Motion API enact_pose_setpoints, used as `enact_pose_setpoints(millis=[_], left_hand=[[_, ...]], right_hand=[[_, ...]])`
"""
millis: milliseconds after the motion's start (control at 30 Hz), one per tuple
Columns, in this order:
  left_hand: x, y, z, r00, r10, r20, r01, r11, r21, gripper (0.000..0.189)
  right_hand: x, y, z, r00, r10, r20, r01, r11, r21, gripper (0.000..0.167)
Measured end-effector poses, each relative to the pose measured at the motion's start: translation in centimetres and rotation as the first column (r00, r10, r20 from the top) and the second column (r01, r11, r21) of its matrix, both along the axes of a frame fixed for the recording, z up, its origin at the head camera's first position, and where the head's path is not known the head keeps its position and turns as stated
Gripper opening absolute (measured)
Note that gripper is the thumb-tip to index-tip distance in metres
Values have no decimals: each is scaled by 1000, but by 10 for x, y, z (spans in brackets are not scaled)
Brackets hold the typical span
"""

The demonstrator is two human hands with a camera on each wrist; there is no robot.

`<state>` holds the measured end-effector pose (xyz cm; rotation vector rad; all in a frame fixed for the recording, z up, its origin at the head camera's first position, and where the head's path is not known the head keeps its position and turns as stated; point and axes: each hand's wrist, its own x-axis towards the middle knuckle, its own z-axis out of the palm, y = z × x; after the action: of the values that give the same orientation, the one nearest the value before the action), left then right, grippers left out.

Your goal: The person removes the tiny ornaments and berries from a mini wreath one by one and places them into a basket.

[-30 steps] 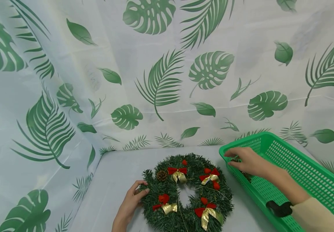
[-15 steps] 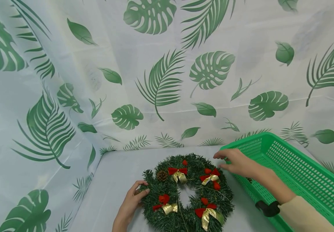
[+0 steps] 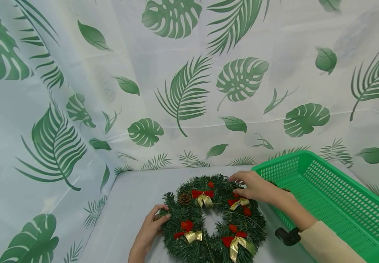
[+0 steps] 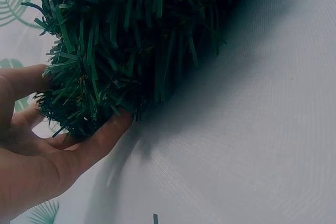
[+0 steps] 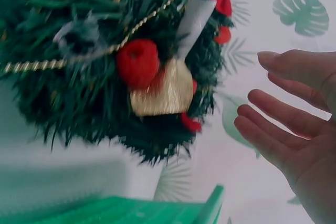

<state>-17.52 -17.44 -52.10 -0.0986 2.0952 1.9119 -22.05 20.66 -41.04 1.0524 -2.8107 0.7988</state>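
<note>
A green Christmas wreath (image 3: 192, 210) lies on the white table, dressed with red-and-gold bows, red berry-like balls, a gold bead string and a pine cone (image 3: 185, 199) at its upper left. My left hand (image 3: 150, 228) grips the wreath's left edge; in the left wrist view, thumb and fingers (image 4: 105, 135) lie either side of a tuft. Over the wreath's upper right, beside a bow (image 3: 240, 203), hovers my right hand (image 3: 253, 185). The right wrist view shows that hand's fingers (image 5: 281, 111) loosely spread, nothing between them, apart from the greenery.
A green perforated plastic basket (image 3: 350, 179) stands right of the wreath, under my right forearm. Brown pine cones (image 3: 286, 190) show at its near left side, partly hidden by the arm. A leaf-printed white sheet (image 3: 189, 91) hangs behind the table.
My right hand has moved left from over the basket's corner to above the wreath's upper right. The left hand and wreath have stayed in place.
</note>
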Motion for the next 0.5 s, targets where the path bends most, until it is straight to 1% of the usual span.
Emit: enact_pose_setpoints(millis=[133, 333, 500], left_hand=[[0, -1, -1, 1000, 2, 4, -2, 1000, 3, 37], [0, 0, 1, 1000, 4, 7, -4, 1000, 4, 36], [0, 0, 1, 1000, 3, -2, -3, 1000, 6, 38]], right_hand=[[-4, -11, -3, 1000, 18, 1, -18, 1000, 8, 29], [-8, -27, -7, 1000, 29, 3, -29, 999, 18, 31], [-10, -40, -7, 999, 33, 37, -34, 999, 30, 32]])
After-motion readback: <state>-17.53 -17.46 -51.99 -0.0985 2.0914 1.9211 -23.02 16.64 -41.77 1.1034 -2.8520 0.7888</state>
